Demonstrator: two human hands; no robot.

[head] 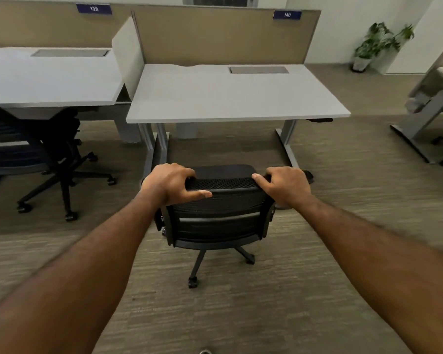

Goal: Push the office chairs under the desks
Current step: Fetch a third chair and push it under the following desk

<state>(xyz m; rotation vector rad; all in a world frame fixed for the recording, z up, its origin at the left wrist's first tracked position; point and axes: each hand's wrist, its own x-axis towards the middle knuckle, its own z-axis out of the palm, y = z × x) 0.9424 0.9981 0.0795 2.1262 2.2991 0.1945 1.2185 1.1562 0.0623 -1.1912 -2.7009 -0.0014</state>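
Observation:
A black mesh-backed office chair stands on the carpet in front of the white desk labelled 140, its seat outside the desk's front edge. My left hand grips the left end of the backrest's top rail. My right hand grips the right end. A second black office chair stands at the left, partly beneath the neighbouring white desk labelled 139.
Tan partition panels run behind both desks. The desk's grey legs flank the gap under it. A potted plant stands at the back right, and another desk frame sits at the right edge.

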